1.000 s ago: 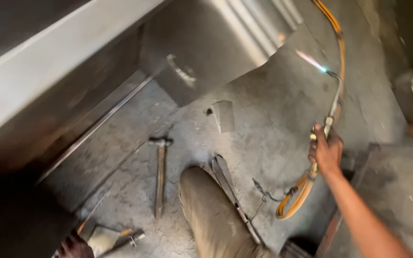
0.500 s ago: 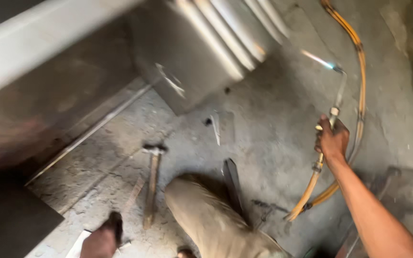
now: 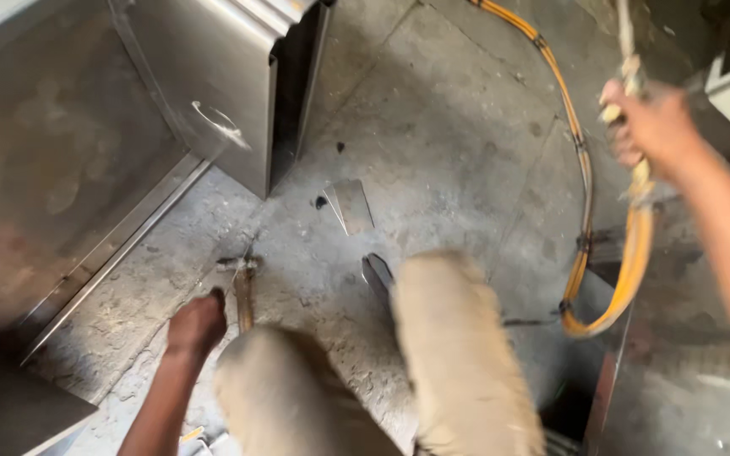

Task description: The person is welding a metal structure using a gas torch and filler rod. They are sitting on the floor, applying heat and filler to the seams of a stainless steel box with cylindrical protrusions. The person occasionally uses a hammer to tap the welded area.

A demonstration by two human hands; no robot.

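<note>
The right hand is raised at the far right of the view, its fingers wrapped tight round the handle of a gas torch. The torch's tip runs out of the top edge of the picture, so whether a flame burns cannot be told. From that hand an orange hose trails across the concrete floor: one run heads away to the far side, another loops down to the near right.

The left hand is low at the near left, reaching down beside a hammer that lies on the floor. Its fingers curl downward just next to the handle, but motion blur hides whether they touch or clasp it; I cannot tell if the hand is closed on anything.

As for progress, little can be judged as finished. The hammer lies flat and not lifted, and a small flat metal plate lies loose on the floor, well apart from both hands, near the corner of a steel cabinet at the far left. No fresh cut or heated mark can be made out on either piece.

The person's knees in tan trousers fill the near middle and cover a dark tool lying behind them. The whole picture is smeared, so small items at the near edge stay unclear.
</note>
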